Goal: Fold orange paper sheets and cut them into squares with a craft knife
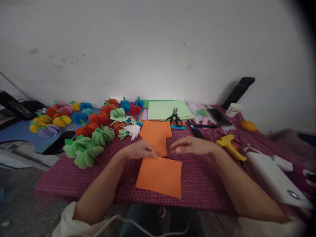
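An orange paper sheet [160,177] lies near the table's front edge, slightly askew. My left hand [141,149] is at its top edge, with thumb and fingers closed on the paper there. To the right, my right hand [189,145] hovers with its fingers loosely apart and nothing in them. Just behind the hands, more orange paper [156,140] lies in overlapping pieces, partly covered by my left fingers. Black-handled scissors [174,118] rest on a stack of light green paper [163,110] farther back.
Colourful paper pumpkins [98,118] and paper scraps [124,126] fill the left side. A yellow glue gun [230,146], phone [218,117], paper cup [234,110], orange-yellow object [248,125] and white power bank [274,177] lie right. A wall stands behind the table.
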The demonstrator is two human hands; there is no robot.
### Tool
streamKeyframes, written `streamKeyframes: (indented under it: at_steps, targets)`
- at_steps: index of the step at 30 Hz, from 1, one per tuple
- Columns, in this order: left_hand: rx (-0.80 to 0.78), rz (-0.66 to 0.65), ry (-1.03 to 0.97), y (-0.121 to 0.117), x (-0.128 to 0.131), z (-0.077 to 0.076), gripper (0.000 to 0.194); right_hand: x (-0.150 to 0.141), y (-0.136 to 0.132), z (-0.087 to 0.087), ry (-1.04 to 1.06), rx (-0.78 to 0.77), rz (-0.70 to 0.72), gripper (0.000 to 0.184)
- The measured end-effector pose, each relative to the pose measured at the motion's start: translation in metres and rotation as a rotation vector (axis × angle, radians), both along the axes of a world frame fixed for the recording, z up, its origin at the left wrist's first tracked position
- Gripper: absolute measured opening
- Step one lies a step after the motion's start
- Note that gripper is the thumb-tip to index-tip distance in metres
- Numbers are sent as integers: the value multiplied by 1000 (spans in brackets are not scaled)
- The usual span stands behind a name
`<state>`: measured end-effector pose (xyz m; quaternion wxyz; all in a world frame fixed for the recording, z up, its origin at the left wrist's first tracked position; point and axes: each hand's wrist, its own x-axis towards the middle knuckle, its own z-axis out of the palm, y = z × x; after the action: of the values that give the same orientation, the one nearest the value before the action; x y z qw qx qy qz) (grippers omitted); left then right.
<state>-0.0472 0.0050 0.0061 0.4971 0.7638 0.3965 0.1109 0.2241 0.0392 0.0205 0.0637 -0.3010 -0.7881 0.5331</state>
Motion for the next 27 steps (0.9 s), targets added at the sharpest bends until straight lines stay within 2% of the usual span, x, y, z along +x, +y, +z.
streamKeyframes:
  at_steps: [4, 7, 11, 15, 18, 20, 22, 27]
  targets:
    - [31, 23, 16, -5, 6, 6, 35, -42, -26, -7, -89, 241, 112, 33]
    - [40, 48, 43, -15, 2, 12, 33, -53, -42, -6, -108, 254, 72, 34]
    - [62, 130, 45, -42, -7, 19, 30, -49, -68, -5, -87, 152, -35, 34]
    - [66, 177, 101, -69, -15, 21, 29, -36, -94, -15, -40, 13, 5, 38]
    - [66, 200, 133, -77, -18, 18, 29, -24, -107, -21, -18, -155, 5, 36]
    - [67, 246, 118, -75, -19, 17, 28, -18, -112, -22, -3, -230, -49, 37]
    - [89, 364, 35, -70, -19, 17, 29, -14, -114, -22, 27, -255, -124, 38]
    - [291, 872, -209, -65, -20, 16, 34, -13, -110, -29, 176, -356, -438, 38]
